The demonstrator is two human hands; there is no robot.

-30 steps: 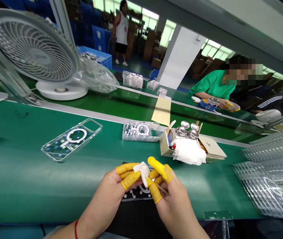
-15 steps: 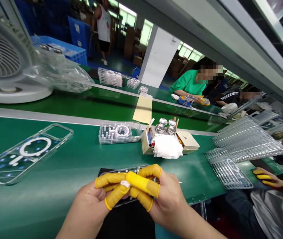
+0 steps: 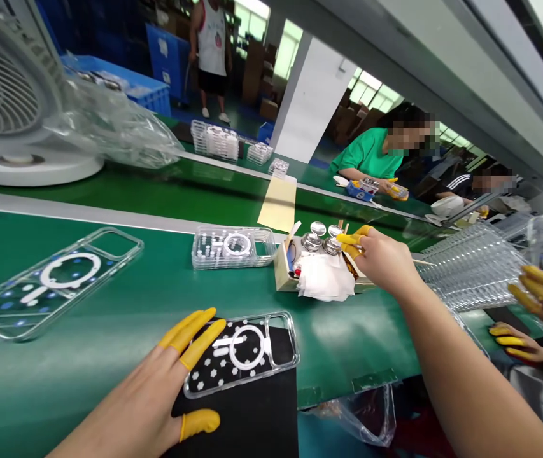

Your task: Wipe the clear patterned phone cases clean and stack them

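A clear phone case (image 3: 242, 353) with a white ring and dot pattern lies on a black mat (image 3: 256, 420) at the near edge of the green belt. My left hand (image 3: 156, 394), in yellow finger cots, rests open at the case's left end, with fingers above it and thumb below. My right hand (image 3: 380, 261) reaches out to a small cardboard box (image 3: 283, 273). Its fingertips are pinched beside the metal caps (image 3: 319, 230), above a white cloth (image 3: 323, 280). A thin stick (image 3: 424, 262) pokes out behind that hand.
Another clear case (image 3: 51, 280) lies on the belt at left, and a stack of cases (image 3: 233, 245) stands beside the box. Stacks of clear trays (image 3: 472, 267) fill the right. A co-worker's hands (image 3: 538, 289) are at the right edge. A fan (image 3: 13, 127) stands far left.
My hands have come apart. The case and white wipe were held between them; now the case lies on the mat under my left hand, and my right hand has reached to the box.
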